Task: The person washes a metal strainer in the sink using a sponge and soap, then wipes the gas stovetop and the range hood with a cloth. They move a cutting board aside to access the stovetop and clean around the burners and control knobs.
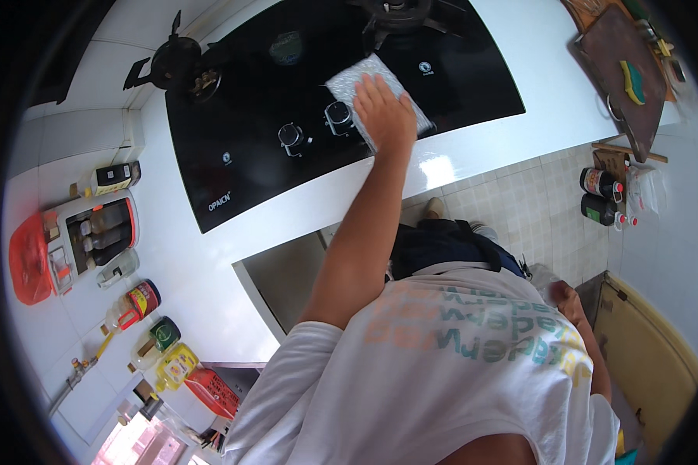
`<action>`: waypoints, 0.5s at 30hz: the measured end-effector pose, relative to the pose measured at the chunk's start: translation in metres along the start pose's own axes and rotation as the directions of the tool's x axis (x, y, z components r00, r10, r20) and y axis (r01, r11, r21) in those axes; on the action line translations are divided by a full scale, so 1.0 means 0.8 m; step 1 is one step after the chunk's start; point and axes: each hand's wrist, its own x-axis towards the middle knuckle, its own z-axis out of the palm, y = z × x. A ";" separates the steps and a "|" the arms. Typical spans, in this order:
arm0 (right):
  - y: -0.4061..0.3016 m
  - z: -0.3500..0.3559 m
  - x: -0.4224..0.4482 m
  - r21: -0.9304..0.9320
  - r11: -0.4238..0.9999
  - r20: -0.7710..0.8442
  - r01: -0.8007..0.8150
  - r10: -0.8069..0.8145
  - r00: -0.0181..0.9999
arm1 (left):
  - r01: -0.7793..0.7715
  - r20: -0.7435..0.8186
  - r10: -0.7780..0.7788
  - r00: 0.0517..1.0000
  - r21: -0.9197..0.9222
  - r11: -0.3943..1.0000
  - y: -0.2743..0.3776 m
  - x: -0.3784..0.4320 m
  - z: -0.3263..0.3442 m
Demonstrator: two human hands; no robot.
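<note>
My left hand [385,110] lies palm down on a folded whitish cloth [338,81] with a crinkled or quilted surface. The cloth rests flat on a black glass gas cooktop [256,186], just right of two round control knobs [291,135]. Its lower corner reaches the cooktop's front edge. A burner with a black pan support [398,13] stands beyond the cloth. Low at my right side, my right hand [568,303] is closed around a clear, translucent thing [541,278], perhaps a plastic bottle; its far part is blurred.
Another burner [177,61] is at the back left. Bottles [139,299] and a condiment rack [99,235] line the left wall. A yellow-green sponge [633,82] lies on a dark board [608,52] at right. Dark bottles [599,183] stand below it, near a yellowish panel [640,337].
</note>
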 end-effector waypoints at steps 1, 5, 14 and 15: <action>0.004 -0.002 -0.003 0.006 1.000 -0.004 -0.007 0.007 1.000 | 0.067 -0.015 -0.067 0.998 0.007 0.998 -0.005 0.012 0.004; 0.106 -0.006 -0.012 0.202 0.972 -0.047 -0.124 0.136 0.990 | 0.274 0.012 -0.274 0.962 -0.081 0.958 -0.010 0.062 -0.002; 0.055 0.009 -0.071 0.149 0.978 -0.067 -0.145 0.156 0.985 | 0.498 -0.125 -0.488 0.864 0.073 0.864 -0.051 0.144 -0.017; 0.025 0.004 -0.077 0.092 0.982 -0.072 -0.164 0.171 0.983 | 0.468 -0.133 -0.456 0.880 0.080 0.880 -0.053 0.138 -0.011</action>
